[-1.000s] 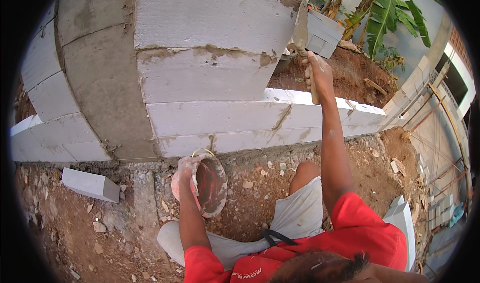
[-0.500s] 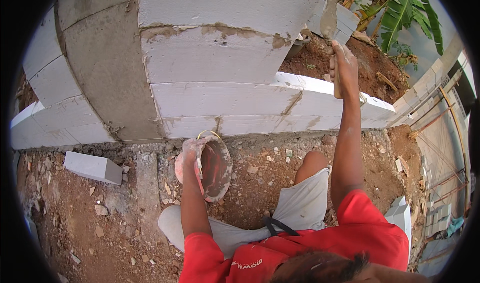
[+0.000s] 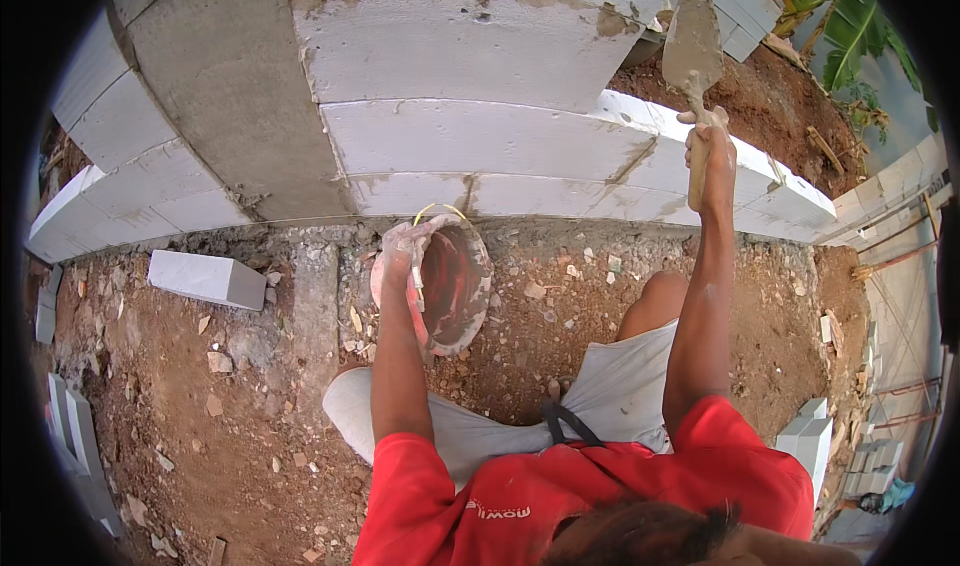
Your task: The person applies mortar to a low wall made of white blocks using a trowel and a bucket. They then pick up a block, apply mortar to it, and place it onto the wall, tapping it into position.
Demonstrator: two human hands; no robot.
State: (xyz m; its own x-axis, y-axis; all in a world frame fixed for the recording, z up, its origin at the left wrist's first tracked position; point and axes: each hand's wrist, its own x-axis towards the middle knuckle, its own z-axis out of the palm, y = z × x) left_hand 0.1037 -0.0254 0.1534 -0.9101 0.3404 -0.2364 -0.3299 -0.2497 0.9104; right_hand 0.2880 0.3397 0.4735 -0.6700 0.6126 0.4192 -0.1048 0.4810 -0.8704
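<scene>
My left hand (image 3: 403, 248) grips the rim of a red, mortar-smeared bucket (image 3: 483, 288), which is tilted so its mouth and stained inside show. A thin yellowish handle loops above it. The bucket is close to the foot of a white block wall (image 3: 450, 131). Out to the right, my right hand (image 3: 712, 151) is closed around the handle of a trowel (image 3: 692, 48). The trowel's broad blade, coated in grey mortar, points away from me beside the stepped end of the wall. Any mortar deep in the bucket is hard to make out.
A loose white block (image 3: 207, 279) lies on the rubble-strewn soil at left. A grey concrete column (image 3: 235, 96) rises within the wall. More blocks (image 3: 805, 441) stand at right, and others (image 3: 82, 451) at far left. Banana leaves (image 3: 855, 31) hang beyond the wall.
The view has shifted, so the wall and bucket sit higher in it. My right hand has turned the trowel, and its blade now shows broader. My left hand stays on the bucket.
</scene>
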